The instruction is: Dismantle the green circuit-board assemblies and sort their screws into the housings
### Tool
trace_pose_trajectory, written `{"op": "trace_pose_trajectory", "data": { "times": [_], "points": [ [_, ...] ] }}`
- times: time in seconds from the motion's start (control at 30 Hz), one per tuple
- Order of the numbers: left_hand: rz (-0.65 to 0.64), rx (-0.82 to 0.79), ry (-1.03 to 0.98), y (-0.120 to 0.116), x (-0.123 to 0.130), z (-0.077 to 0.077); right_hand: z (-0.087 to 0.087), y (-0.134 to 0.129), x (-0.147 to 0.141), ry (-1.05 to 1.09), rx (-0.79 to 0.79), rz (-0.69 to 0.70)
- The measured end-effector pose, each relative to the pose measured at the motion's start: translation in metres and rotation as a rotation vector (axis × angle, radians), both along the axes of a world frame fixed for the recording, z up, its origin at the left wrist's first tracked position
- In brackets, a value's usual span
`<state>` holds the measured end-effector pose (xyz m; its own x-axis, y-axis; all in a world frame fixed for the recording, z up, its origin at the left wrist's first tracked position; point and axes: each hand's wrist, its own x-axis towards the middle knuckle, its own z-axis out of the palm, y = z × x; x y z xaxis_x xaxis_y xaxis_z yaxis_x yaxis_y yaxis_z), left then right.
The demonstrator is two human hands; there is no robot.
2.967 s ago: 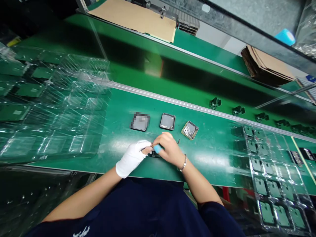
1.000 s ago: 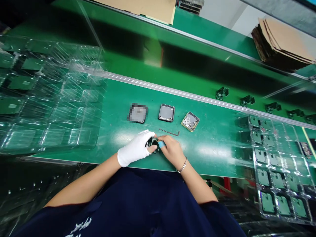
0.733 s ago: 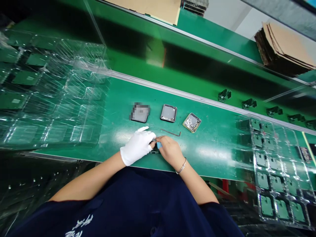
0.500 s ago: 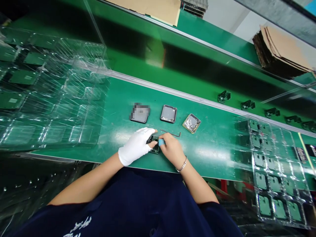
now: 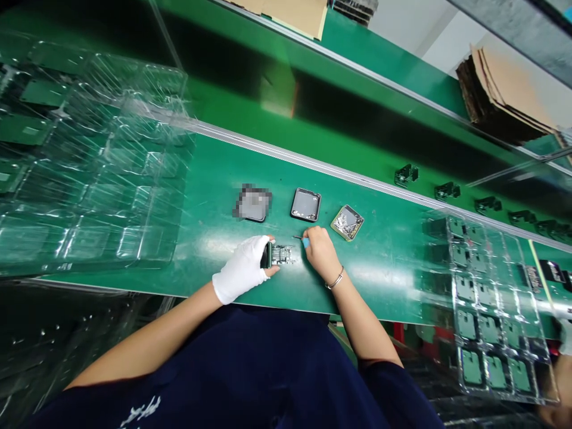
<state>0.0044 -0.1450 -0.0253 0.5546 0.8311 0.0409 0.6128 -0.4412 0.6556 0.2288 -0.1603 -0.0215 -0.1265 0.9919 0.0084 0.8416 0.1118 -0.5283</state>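
Note:
My left hand (image 5: 243, 268), in a white glove with bare fingertips, is closed around the dark edge of a small green circuit-board assembly (image 5: 281, 255). Metal parts on the assembly face right, towards my other hand. My right hand (image 5: 322, 253), bare with a blue wrap on one finger and a bracelet at the wrist, is closed over a thin L-shaped hex key (image 5: 297, 237). Only the tip of the key shows left of the fingers; the rest is hidden. A gap separates the key from the assembly.
Beyond my hands stand a pixelated tray (image 5: 252, 204), a dark tray (image 5: 305, 205) and a tray of small metal parts (image 5: 347, 223). Clear plastic trays (image 5: 143, 196) lie left; another tray with green boards (image 5: 496, 333) is right. Several assemblies (image 5: 406, 175) line the ledge. Another person's arm (image 5: 556, 384) shows far right.
My right hand has left the assembly, moved right and away from me, and taken hold of the hex key on the bench. The assembly, in my left hand, is now turned and more exposed.

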Motion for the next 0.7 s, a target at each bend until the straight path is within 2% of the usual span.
{"op": "trace_pose_trajectory", "data": {
  "times": [0.1, 0.17, 0.43, 0.7],
  "points": [
    [-0.006, 0.000, -0.020, 0.003, -0.003, -0.002, 0.004, -0.007, 0.002, 0.216, -0.066, 0.097],
    [-0.009, -0.003, -0.033, 0.003, -0.003, -0.002, 0.007, -0.013, 0.002, 0.265, -0.104, 0.135],
    [-0.022, 0.029, -0.044, 0.003, -0.003, -0.003, 0.009, -0.017, -0.009, 0.014, -0.155, 0.139],
    [-0.027, 0.064, -0.040, 0.003, -0.003, -0.006, 0.017, -0.020, -0.018, -0.077, -0.258, 0.078]
  ]
}}
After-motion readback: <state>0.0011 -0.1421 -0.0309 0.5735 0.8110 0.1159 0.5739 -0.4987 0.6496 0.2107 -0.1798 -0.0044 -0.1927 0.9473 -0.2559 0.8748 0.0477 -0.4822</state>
